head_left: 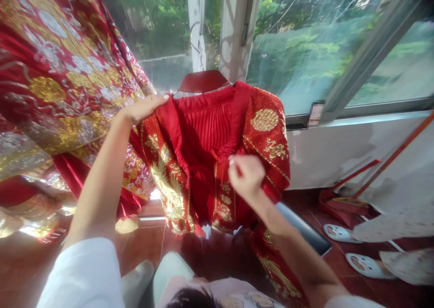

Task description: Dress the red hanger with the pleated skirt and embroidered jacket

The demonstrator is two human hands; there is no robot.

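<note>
A red garment with gold embroidery (267,131) hangs on a dark wooden hanger (202,80) in front of a window. My left hand (144,107) rests over the garment's left shoulder edge, fingers curled on the cloth. My right hand (247,174) is closed in a pinch on the red fabric at the front opening, near the middle of the garment. The pleated red lining (206,127) shows between the two front panels.
A second red and gold embroidered garment (57,82) hangs at the left. Large window panes (305,45) are behind. At the right, a red mop or broom (359,181) leans on the white wall, and another person's slippers (364,265) are on the dark red floor.
</note>
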